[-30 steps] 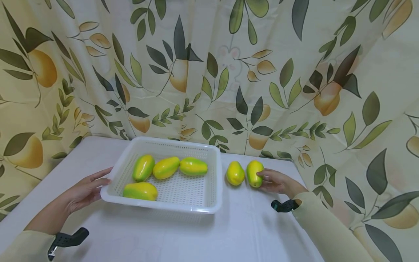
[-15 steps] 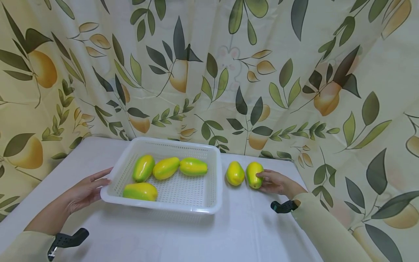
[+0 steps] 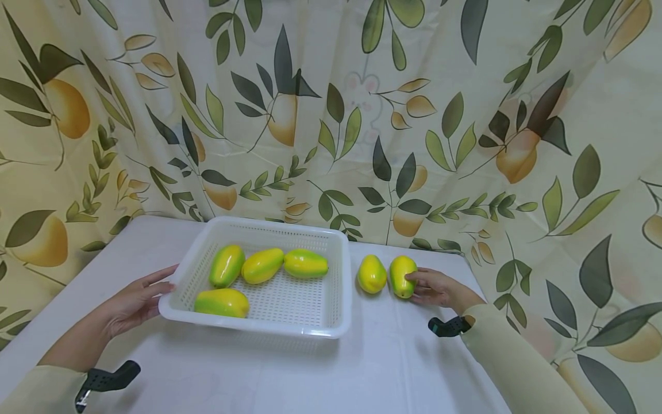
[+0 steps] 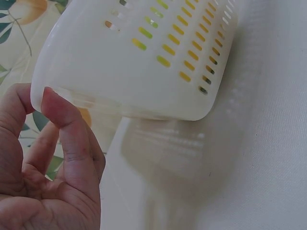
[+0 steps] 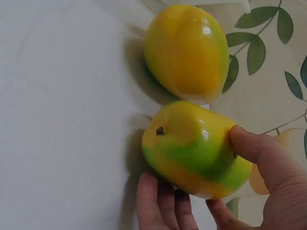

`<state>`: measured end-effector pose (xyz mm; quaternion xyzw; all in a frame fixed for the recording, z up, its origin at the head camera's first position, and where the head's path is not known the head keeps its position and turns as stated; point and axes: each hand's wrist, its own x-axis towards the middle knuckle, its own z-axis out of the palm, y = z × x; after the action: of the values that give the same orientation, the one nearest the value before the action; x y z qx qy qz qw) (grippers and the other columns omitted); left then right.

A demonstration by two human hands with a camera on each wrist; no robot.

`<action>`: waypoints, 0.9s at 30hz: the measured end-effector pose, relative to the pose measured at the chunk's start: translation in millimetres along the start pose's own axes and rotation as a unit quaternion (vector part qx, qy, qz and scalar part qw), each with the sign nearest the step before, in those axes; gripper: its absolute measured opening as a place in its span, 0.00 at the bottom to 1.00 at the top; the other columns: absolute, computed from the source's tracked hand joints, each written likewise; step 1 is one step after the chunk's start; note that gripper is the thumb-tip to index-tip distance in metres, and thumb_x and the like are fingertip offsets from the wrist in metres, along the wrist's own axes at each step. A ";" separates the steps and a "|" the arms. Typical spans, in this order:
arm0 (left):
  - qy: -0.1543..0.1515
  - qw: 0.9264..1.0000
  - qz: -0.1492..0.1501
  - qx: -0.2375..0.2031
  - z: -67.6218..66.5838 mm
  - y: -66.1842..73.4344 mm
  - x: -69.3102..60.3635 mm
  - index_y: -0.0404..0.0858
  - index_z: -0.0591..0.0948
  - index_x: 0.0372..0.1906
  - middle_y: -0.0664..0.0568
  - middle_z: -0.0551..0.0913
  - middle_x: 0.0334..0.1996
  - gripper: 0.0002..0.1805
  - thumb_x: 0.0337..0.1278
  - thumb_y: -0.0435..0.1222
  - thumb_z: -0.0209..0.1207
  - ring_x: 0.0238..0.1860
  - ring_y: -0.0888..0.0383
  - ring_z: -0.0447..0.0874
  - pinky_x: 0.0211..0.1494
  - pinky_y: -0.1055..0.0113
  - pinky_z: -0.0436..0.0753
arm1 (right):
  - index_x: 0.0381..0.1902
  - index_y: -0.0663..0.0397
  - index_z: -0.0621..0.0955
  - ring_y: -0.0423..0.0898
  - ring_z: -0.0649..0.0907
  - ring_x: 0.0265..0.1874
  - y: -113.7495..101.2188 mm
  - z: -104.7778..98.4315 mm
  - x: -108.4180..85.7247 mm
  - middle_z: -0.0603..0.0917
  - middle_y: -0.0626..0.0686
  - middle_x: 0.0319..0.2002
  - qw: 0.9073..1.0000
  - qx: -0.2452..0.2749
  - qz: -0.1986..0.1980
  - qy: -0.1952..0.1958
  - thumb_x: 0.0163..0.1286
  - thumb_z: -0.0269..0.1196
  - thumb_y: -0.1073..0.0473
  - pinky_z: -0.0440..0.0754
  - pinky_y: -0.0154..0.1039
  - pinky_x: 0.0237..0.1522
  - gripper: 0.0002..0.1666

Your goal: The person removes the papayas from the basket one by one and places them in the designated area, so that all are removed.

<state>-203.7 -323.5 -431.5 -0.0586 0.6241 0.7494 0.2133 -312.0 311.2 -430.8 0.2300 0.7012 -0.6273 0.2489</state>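
Observation:
A white perforated plastic basket [image 3: 289, 325] stands on the table, with several yellow-green mangoes inside, among them one mango [image 3: 221, 302] at its near left. My left hand [image 3: 135, 300] pinches the rim at the basket's left corner; the left wrist view shows thumb and finger on that rim [image 4: 38, 91]. To the right of the basket, two more mangoes lie on the cloth. My right hand [image 3: 437, 287] holds the outer mango [image 5: 196, 148], thumb on one side and fingers curled at the other. Beside it lies the second mango [image 5: 187, 50], untouched by the hand.
White cloth covers the table [image 3: 289, 374]. A curtain [image 3: 331, 144] printed with leaves and fruit hangs right behind the table and along its sides. Dark straps [image 3: 449, 326] sit at both wrists. The basket's right half has bare floor near the front.
The mango in my right hand has shifted very slightly toward me since the first frame. My left hand and the basket keep their places.

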 end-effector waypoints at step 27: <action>-0.002 1.000 -0.002 0.002 0.2 0.6 -0.7 0.72 0.80 0.48 0.59 0.83 0.46 0.21 0.69 0.35 0.56 0.47 0.52 0.87 0.54 0.56 0.85 | 0.79 0.57 0.42 0.63 0.60 0.72 -27.0 -12.1 -27.0 0.51 0.66 0.76 0.997 -0.067 -0.043 0.001 0.74 0.57 0.53 0.69 0.53 0.70 0.48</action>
<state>-203.2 -323.6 -430.7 -0.0575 0.6252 0.7476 0.2165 -309.1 320.0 -391.9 0.1828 0.7508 -0.5892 0.2358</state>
